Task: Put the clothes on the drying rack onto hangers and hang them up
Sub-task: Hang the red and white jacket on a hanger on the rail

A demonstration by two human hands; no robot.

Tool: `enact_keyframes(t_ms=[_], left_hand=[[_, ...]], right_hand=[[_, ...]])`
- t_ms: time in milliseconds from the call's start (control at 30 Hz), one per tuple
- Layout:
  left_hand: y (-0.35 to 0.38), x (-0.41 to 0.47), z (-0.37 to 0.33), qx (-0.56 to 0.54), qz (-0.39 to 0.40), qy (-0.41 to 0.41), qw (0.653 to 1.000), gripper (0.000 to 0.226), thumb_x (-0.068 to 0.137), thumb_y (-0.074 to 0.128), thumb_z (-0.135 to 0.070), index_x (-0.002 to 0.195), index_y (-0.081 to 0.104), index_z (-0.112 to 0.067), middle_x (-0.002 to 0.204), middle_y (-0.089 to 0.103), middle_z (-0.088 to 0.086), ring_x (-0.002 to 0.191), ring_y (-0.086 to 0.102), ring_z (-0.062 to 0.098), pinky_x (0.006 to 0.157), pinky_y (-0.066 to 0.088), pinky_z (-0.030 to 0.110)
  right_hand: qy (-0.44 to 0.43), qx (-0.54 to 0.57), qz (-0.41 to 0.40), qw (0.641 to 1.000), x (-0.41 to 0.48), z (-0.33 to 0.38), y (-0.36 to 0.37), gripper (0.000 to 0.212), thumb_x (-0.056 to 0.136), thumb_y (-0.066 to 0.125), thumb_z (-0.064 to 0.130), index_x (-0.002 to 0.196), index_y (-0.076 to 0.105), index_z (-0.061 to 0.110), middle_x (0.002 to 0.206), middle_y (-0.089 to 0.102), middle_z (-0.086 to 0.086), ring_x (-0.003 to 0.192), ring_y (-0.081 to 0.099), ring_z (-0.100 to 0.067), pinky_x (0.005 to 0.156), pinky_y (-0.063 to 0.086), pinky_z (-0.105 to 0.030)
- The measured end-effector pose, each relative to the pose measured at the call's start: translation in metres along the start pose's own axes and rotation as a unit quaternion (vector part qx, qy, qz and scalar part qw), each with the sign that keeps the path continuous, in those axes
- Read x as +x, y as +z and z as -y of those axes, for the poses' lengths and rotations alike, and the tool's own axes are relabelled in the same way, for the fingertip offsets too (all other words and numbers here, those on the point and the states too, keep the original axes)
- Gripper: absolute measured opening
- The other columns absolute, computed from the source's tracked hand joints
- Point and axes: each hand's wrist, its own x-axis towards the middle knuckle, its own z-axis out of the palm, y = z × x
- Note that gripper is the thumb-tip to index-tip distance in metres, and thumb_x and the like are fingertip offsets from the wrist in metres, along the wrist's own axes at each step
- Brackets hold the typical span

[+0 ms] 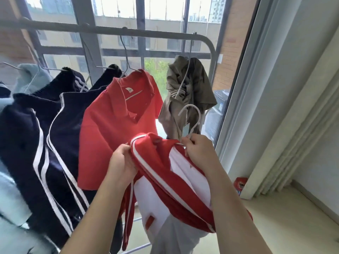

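A red-and-white garment with white stripes (165,180) hangs between my hands, below the rack's top bar (102,30). My left hand (122,162) grips its red striped edge at the left. My right hand (198,151) pinches the white wire hanger (192,118) at the base of its hook, together with the garment's collar. The hook points up, free of the bar. The rest of the hanger is hidden inside the fabric.
On the bar hang an olive garment (189,92), a red polo shirt (117,121), two navy striped jackets (36,143) and a pale blue piece (31,77), all on wire hangers. Window behind, wall and sill to the right. Thin rack rails (135,250) run low down.
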Motion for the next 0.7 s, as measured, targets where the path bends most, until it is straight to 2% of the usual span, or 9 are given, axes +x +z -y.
enact_keyframes(t_ms=[100, 167, 267, 333, 400, 500, 533, 600, 700], left_hand=[[-0.004, -0.008, -0.003, 0.092, 0.047, -0.053, 0.993, 0.03, 0.095, 0.047, -0.033, 0.095, 0.066, -0.009, 0.08, 0.073, 0.008, 0.075, 0.069, 0.017, 0.073, 0.055, 0.028], [-0.017, -0.009, 0.001, 0.197, 0.029, -0.054, 0.978, 0.016, 0.093, 0.053, -0.02, 0.102, 0.066, -0.014, 0.082, 0.075, 0.008, 0.075, 0.071, 0.018, 0.069, 0.056, 0.029], [-0.046, -0.006, 0.014, 0.334, -0.008, -0.09, 0.938, 0.026, 0.092, 0.048, -0.007, 0.109, 0.063, -0.019, 0.096, 0.073, 0.018, 0.085, 0.069, 0.031, 0.07, 0.056, 0.038], [-0.072, -0.004, 0.026, 0.433, -0.037, -0.116, 0.893, 0.03, 0.089, 0.042, -0.001, 0.102, 0.063, -0.019, 0.095, 0.071, 0.017, 0.086, 0.069, 0.034, 0.075, 0.058, 0.046], [-0.105, 0.001, 0.044, 0.529, -0.043, -0.15, 0.834, 0.027, 0.085, 0.043, -0.003, 0.101, 0.063, -0.013, 0.094, 0.071, 0.016, 0.083, 0.069, 0.032, 0.076, 0.058, 0.046], [-0.14, -0.007, 0.069, 0.612, -0.07, -0.243, 0.749, 0.022, 0.088, 0.045, -0.017, 0.098, 0.061, -0.005, 0.068, 0.07, 0.015, 0.062, 0.071, 0.029, 0.05, 0.056, 0.03], [-0.142, -0.014, 0.071, 0.622, -0.077, -0.252, 0.737, 0.023, 0.091, 0.047, -0.02, 0.092, 0.064, -0.003, 0.057, 0.067, 0.01, 0.057, 0.069, 0.026, 0.044, 0.051, 0.024], [-0.141, -0.014, 0.071, 0.622, -0.075, -0.222, 0.747, 0.023, 0.096, 0.049, -0.017, 0.093, 0.064, 0.0, 0.051, 0.06, 0.005, 0.044, 0.061, 0.017, 0.038, 0.044, 0.021], [-0.125, -0.007, 0.06, 0.523, -0.043, -0.177, 0.833, 0.017, 0.095, 0.046, -0.003, 0.082, 0.057, -0.003, 0.044, 0.057, 0.004, 0.031, 0.052, 0.011, 0.04, 0.037, 0.027]], right_hand=[[-0.003, 0.004, 0.004, 1.0, 0.001, 0.0, 0.003, 0.038, 0.094, 0.053, 0.03, 0.072, 0.06, -0.001, 0.07, 0.064, -0.018, 0.073, 0.061, -0.029, 0.074, 0.048, -0.037], [-0.005, 0.016, -0.001, 1.0, 0.001, 0.0, 0.003, 0.038, 0.093, 0.054, 0.03, 0.072, 0.06, -0.001, 0.068, 0.063, -0.018, 0.068, 0.06, -0.028, 0.072, 0.048, -0.037], [-0.012, 0.039, 0.0, 0.999, 0.001, 0.001, 0.0, 0.035, 0.093, 0.055, 0.027, 0.072, 0.062, 0.001, 0.058, 0.057, -0.011, 0.055, 0.05, -0.018, 0.062, 0.045, -0.033], [-0.021, 0.043, -0.003, 0.999, 0.002, 0.002, -0.001, 0.033, 0.093, 0.056, 0.027, 0.073, 0.065, 0.002, 0.056, 0.056, -0.008, 0.053, 0.048, -0.016, 0.059, 0.042, -0.03], [-0.029, 0.041, -0.024, 0.998, 0.003, 0.002, -0.004, 0.035, 0.093, 0.056, 0.027, 0.075, 0.065, -0.002, 0.061, 0.058, -0.016, 0.055, 0.048, -0.017, 0.056, 0.039, -0.029], [-0.036, 0.051, -0.059, 0.996, 0.008, 0.002, -0.008, 0.035, 0.094, 0.056, 0.027, 0.079, 0.066, -0.003, 0.061, 0.057, -0.015, 0.057, 0.047, -0.017, 0.056, 0.039, -0.03], [-0.041, 0.06, -0.064, 0.995, 0.01, 0.001, -0.011, 0.034, 0.095, 0.056, 0.027, 0.079, 0.067, -0.002, 0.059, 0.054, -0.011, 0.057, 0.047, -0.017, 0.056, 0.04, -0.032], [-0.055, 0.082, -0.064, 0.993, 0.013, 0.001, -0.016, 0.033, 0.095, 0.056, 0.027, 0.079, 0.067, 0.0, 0.053, 0.049, -0.002, 0.054, 0.043, -0.015, 0.056, 0.04, -0.036], [-0.077, 0.094, -0.053, 0.991, 0.01, 0.006, -0.018, 0.03, 0.096, 0.056, 0.025, 0.075, 0.069, 0.008, 0.043, 0.048, 0.014, 0.045, 0.041, -0.003, 0.053, 0.037, -0.025]])
